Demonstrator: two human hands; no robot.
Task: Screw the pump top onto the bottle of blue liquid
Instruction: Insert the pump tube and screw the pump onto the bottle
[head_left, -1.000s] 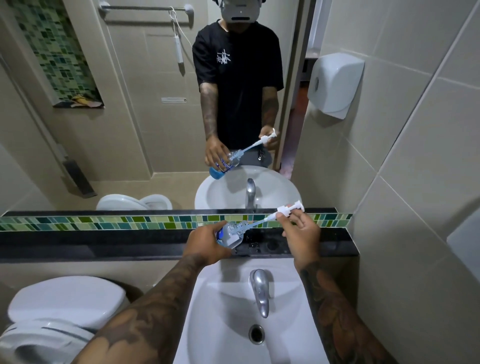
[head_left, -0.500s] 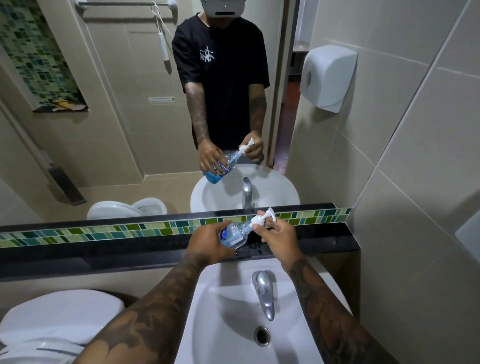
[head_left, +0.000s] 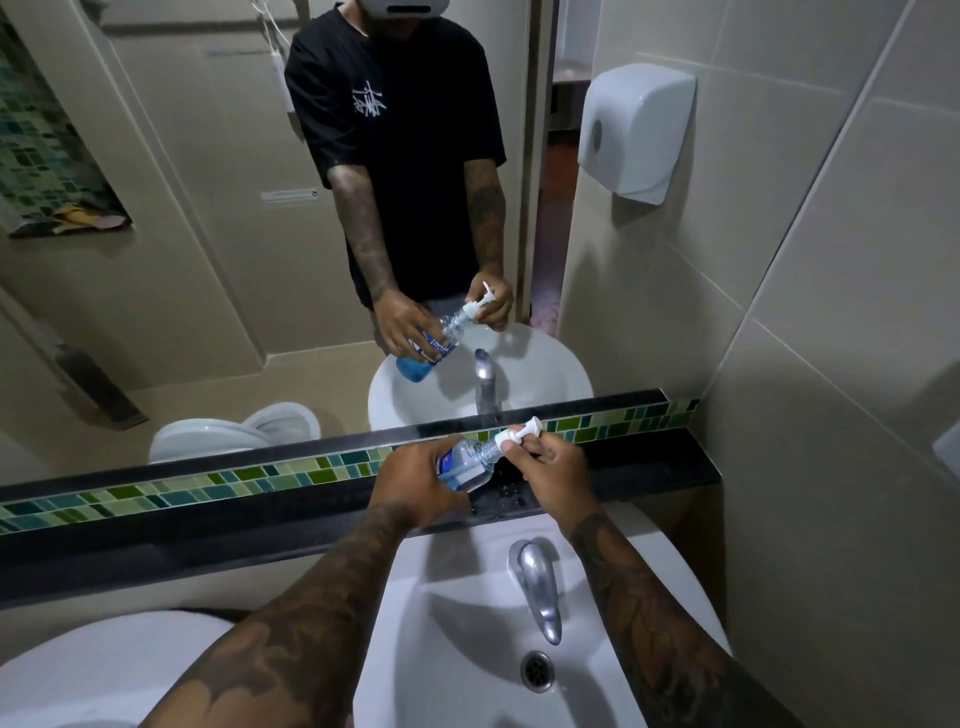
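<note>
A clear plastic bottle of blue liquid (head_left: 467, 465) is tilted, neck pointing up and to the right, above the black ledge. My left hand (head_left: 418, 480) wraps around its body. The white pump top (head_left: 514, 435) sits at the bottle's neck, its nozzle pointing right. My right hand (head_left: 553, 467) pinches the pump's collar with the fingertips. The pump's tube is inside the bottle. The mirror shows the same grip from the front.
A white sink (head_left: 467, 649) with a chrome tap (head_left: 535, 587) and drain (head_left: 536, 670) lies below my hands. The black ledge (head_left: 208, 525) with a green tile strip runs under the mirror (head_left: 208, 234). A white toilet (head_left: 93, 670) stands at lower left, a paper dispenser (head_left: 634, 130) on the right wall.
The pump top, held away from the neck with its tube partly out, has gone down into the bottle. My right hand has moved in towards my left hand.
</note>
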